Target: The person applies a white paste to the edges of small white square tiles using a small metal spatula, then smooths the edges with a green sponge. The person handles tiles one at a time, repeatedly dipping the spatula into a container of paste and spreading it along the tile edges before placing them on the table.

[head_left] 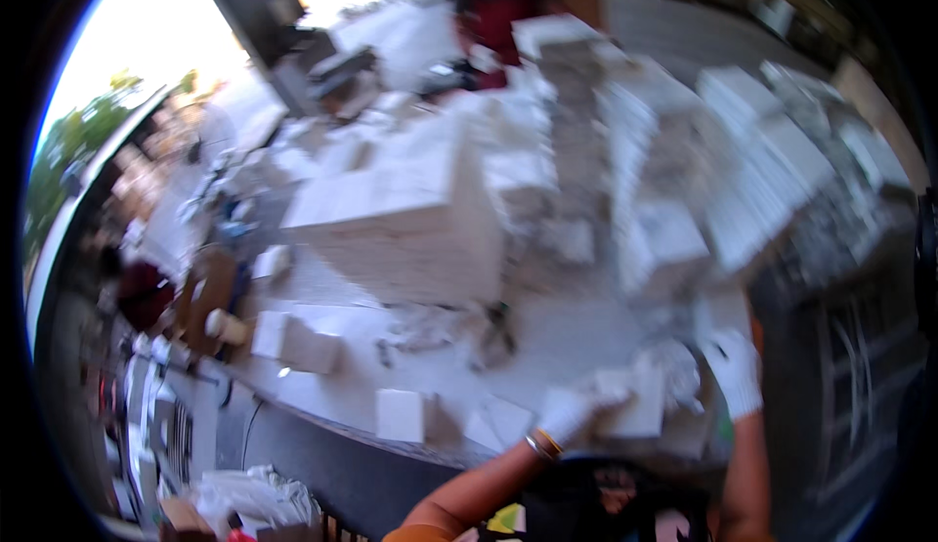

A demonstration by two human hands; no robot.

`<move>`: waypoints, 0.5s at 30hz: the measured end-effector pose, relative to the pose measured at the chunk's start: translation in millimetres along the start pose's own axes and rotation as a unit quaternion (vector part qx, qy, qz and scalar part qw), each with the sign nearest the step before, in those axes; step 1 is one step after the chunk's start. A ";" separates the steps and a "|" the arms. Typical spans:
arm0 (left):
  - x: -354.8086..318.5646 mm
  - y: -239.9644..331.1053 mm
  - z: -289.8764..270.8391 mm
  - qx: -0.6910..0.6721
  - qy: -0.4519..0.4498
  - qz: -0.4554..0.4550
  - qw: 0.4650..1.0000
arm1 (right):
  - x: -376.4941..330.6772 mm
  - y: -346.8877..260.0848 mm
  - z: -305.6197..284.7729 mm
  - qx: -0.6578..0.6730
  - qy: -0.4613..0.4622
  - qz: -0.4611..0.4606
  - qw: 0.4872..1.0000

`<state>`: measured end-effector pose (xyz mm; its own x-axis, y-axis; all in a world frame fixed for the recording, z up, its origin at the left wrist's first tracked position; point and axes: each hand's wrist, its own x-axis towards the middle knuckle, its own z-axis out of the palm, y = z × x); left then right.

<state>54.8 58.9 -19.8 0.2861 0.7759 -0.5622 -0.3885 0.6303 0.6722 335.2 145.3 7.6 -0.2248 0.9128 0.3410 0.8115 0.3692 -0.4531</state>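
Note:
Both my hands wear white gloves, and the whole view is smeared by motion. My left hand (572, 413), with bangles at the wrist, is stretched low over the table, its fingers pointing right. Close to its fingertips lies a flat white piece (640, 413), and whether they touch is unclear. My right hand (735, 374) is closed on the near end of a white box (723, 310) at the table's right edge. Crumpled clear plastic (679, 371) lies between the hands. A small white box (401, 415) stands left of my left hand.
A large block of stacked white boxes (391, 210) stands mid-table. Tall white stacks (762, 181) rise at the back right. More small boxes (293, 340) sit near the left edge. Across the table is a person in dark red (498, 15). A plastic bag (254, 498) lies lower left.

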 end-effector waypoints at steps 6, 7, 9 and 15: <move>-7.4 3.4 11.5 -0.014 -0.025 0.056 0.998 | -45.6 7.8 -14.5 -0.004 -0.052 0.082 0.995; -10.5 9.9 15.7 -0.001 -0.024 0.047 0.999 | -50.0 3.4 -17.0 -0.014 -0.066 0.106 0.992; -8.1 12.6 19.0 0.020 -0.027 0.067 0.997 | -52.0 -8.3 -16.6 -0.025 -0.092 0.143 0.985; -7.5 29.6 25.1 0.130 -0.016 0.090 0.987 | -64.1 -23.3 -2.1 -0.016 -0.185 0.168 0.968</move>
<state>63.2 72.4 16.4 0.2619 0.8742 -0.4089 -0.1995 0.4636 0.8633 331.9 77.7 -2.0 -0.1175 0.9828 -0.1422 0.8872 0.0395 -0.4597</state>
